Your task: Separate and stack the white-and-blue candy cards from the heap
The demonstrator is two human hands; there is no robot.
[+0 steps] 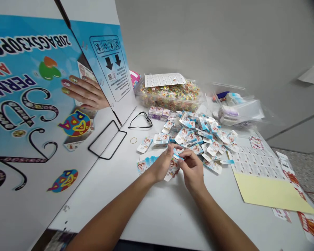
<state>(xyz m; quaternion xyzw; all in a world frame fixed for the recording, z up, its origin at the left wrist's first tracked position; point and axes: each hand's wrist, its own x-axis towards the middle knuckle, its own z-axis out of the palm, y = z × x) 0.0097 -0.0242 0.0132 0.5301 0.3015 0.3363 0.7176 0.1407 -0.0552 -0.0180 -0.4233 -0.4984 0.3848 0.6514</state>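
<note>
Between my two hands is a small blue-and-white box (177, 156). My left hand (162, 164) is closed around its left side, the thumb up. The fingers of my right hand (193, 169) pinch its right end. Part of the box is hidden by my fingers. Under my hands lies another printed box (170, 173), partly covered. A row of blue-edged boxes (146, 164) sits just left of my left hand. Beyond my hands spreads a loose heap of similar boxes (191, 134), many with white end flaps raised.
A large printed carton (75, 87) stands along the left. Glasses (141, 120), a rubber band (133, 140) and purple boxes (159, 113) lie behind. At the back are a tub of colourful pieces (170, 94) and a clear bin (235, 108). Sticker sheets (256, 162) and yellow paper (272, 193) lie right.
</note>
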